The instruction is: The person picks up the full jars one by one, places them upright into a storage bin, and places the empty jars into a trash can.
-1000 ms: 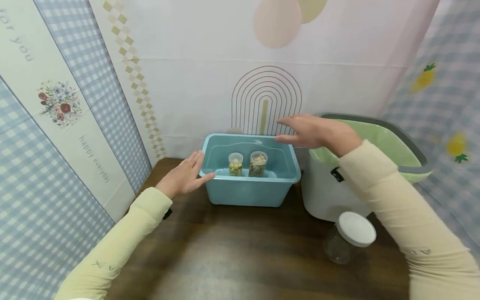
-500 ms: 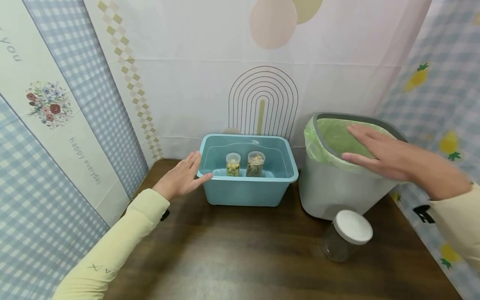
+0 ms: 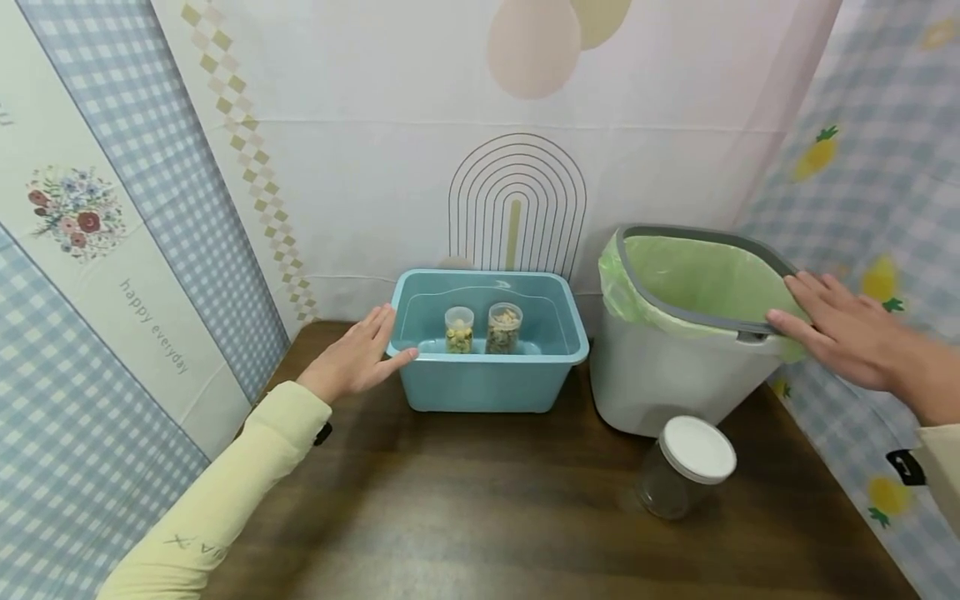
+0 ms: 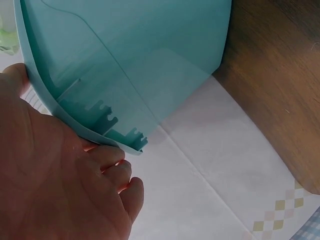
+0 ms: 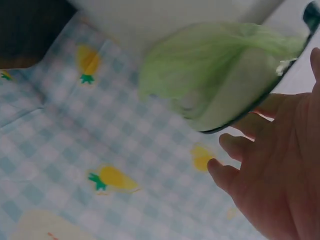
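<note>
My left hand [image 3: 351, 357] lies at the left rim of a light blue plastic basin [image 3: 483, 383], fingers straight and thumb out over the front corner. The left wrist view shows its fingers [image 4: 107, 157] along the basin's rim. Inside the basin stand two small clear cups, one with yellowish pieces [image 3: 459, 333] and one with pale and greyish pieces [image 3: 504, 332]. My right hand [image 3: 855, 333], fingers extended, is at the right rim of a grey trash bin [image 3: 675, 375] lined with a green bag [image 3: 697, 271]. In the right wrist view its fingers [image 5: 237, 145] are close by that rim.
A clear jar with a white lid [image 3: 699, 448] stands on the dark wooden table [image 3: 465, 500], in front of the trash bin. Behind hangs a white printed cloth [image 3: 360, 192]. Blue checked cloths [image 3: 892, 200] flank both sides.
My right hand has moved right, from above the basin's right side across the trash bin to its far rim. The left hand stays at the basin. The head view has shifted slightly right.
</note>
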`<state>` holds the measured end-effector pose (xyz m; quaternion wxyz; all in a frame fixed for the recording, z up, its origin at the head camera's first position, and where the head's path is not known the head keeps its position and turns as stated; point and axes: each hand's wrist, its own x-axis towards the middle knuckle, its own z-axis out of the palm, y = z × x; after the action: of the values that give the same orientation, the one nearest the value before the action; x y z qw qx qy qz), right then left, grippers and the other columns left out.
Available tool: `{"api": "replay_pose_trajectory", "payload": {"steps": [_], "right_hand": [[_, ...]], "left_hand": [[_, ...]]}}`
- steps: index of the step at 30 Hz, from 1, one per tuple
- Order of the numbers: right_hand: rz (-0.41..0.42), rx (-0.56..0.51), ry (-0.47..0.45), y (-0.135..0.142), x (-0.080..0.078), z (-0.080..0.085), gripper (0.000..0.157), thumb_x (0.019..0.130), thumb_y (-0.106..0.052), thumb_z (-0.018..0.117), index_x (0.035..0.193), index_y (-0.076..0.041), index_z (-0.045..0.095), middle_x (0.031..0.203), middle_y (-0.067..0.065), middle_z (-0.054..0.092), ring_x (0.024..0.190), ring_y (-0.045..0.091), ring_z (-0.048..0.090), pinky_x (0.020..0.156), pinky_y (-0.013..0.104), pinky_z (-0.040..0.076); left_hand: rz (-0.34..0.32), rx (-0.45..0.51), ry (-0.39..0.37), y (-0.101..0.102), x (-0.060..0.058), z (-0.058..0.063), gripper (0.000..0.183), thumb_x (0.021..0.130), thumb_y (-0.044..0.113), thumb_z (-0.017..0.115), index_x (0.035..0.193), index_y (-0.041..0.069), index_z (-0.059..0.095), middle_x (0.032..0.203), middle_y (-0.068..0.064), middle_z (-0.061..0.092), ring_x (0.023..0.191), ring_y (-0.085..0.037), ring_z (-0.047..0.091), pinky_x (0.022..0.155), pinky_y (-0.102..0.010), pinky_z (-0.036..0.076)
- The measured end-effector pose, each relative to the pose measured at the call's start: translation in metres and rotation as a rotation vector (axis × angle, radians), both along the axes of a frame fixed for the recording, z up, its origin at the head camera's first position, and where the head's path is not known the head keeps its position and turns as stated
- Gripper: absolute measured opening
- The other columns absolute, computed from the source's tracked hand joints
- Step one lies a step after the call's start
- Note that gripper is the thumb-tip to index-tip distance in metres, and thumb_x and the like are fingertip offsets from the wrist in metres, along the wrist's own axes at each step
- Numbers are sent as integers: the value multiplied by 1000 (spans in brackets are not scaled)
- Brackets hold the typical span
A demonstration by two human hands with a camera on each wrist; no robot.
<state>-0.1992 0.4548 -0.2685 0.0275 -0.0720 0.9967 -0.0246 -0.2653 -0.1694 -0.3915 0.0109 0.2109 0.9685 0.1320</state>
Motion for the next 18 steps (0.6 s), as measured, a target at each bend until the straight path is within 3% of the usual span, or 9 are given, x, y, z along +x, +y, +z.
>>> {"api": "replay_pose_trajectory", "payload": {"steps": [3, 11, 18], "right_hand": [[5, -12, 4, 5, 6, -4, 84, 116, -50, 21, 163, 13, -8, 165, 45, -9, 154, 63, -15, 114, 85, 1], [66, -119, 35, 7, 12, -11, 77, 117, -41, 26, 165, 9, -8, 169, 42, -4, 158, 60, -8, 124, 77, -7], [44, -103, 28, 7, 14, -10, 80, 117, -43, 25, 164, 12, -8, 168, 44, -3, 157, 61, -3, 125, 77, -4]], "left_hand": [[-4, 4, 1, -1, 1, 0, 97, 109, 65, 37, 167, -7, 7, 177, -26, 5, 165, -43, 7, 134, -60, 14], [-16, 18, -23, -4, 4, -3, 98, 109, 66, 35, 166, -8, 6, 176, -27, 4, 165, -44, 4, 133, -62, 14], [-45, -119, 0, 2, -1, 22, 98, 108, 64, 41, 164, -12, 15, 173, -32, 14, 163, -49, 14, 132, -62, 19]]}}
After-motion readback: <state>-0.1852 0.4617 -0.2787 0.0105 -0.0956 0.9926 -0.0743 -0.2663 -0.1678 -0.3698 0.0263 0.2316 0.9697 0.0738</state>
